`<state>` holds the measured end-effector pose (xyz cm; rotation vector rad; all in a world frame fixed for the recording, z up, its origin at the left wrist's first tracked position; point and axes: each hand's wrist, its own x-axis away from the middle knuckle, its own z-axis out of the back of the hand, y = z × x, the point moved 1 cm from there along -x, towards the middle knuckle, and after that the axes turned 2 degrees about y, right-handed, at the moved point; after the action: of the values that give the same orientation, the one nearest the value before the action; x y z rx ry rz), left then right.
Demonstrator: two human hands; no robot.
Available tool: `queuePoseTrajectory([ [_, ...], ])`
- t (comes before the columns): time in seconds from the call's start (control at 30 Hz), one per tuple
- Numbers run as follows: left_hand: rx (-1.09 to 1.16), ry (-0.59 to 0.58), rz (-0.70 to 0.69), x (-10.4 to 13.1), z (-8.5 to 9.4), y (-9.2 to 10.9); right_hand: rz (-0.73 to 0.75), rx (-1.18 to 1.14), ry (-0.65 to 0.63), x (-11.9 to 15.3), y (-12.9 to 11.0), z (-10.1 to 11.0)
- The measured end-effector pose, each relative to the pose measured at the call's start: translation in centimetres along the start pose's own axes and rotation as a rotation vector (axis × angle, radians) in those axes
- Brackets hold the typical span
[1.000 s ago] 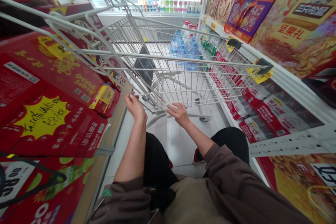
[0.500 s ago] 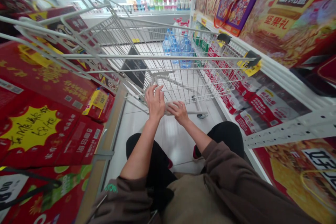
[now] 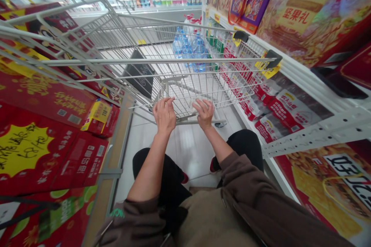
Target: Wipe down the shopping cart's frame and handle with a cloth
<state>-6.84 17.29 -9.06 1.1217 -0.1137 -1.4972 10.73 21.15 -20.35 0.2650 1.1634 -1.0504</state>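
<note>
A wire shopping cart (image 3: 185,61) stands sideways in front of me, its basket bars above and beyond my hands. My left hand (image 3: 165,115) is at the cart's lower frame, with its fingers bent; whether it holds anything is hidden. To its right, my right hand (image 3: 204,112) has its fingers spread and curved beside a pale, translucent thing (image 3: 195,104), too blurred to name. The two hands are apart. A dark panel (image 3: 140,74) hangs on the cart, left of my hands.
Red boxes (image 3: 72,154) are stacked along the left. At the right, a white shelf (image 3: 304,85) bears gift boxes above packs of bottles. Large blue water bottles (image 3: 191,52) stand on the floor behind the cart. My knees are below the hands.
My hands have moved apart, the right one rightward and slightly up. The pale thing now shows by the right hand. The whole view has shifted a little.
</note>
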Motion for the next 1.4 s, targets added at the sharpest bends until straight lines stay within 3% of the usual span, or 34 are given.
queuePoseTrajectory([
  [0.1,-0.025,0.091,0.010,0.6,-1.6,1.0,-0.050,-0.007,-0.023,0.7,-1.5,-1.4],
  [0.2,-0.064,0.114,0.036,0.9,-2.7,1.5,0.084,-0.005,-0.139,0.9,-1.7,-1.9],
  [0.33,-0.065,0.054,0.075,0.6,-2.7,1.0,0.233,0.020,-0.161,0.3,1.6,0.1],
  [0.47,-0.077,0.071,0.110,0.4,-2.3,0.8,0.261,0.039,-0.112,-1.2,3.3,1.2],
  [0.7,-0.038,0.089,0.127,0.2,-2.4,0.7,0.375,-0.011,-0.414,-1.2,3.8,2.5],
  [0.8,-0.061,0.182,0.155,0.3,-3.2,1.5,0.385,0.009,-0.369,-2.1,4.5,3.7],
  [0.9,-0.115,0.244,0.098,0.7,-4.4,3.3,0.347,0.047,-0.319,-3.4,5.2,4.2],
  [1.1,-0.065,0.032,-0.072,0.6,-7.3,5.7,0.416,0.048,-0.534,-4.3,6.3,5.2],
  [1.27,-0.147,-0.117,-0.086,-0.3,-9.0,6.2,0.395,0.049,-0.424,-5.2,7.4,6.0],
  [1.4,-0.322,-0.152,-0.089,-0.6,-8.6,6.3,0.462,0.067,-0.473,-4.8,8.4,6.2],
])
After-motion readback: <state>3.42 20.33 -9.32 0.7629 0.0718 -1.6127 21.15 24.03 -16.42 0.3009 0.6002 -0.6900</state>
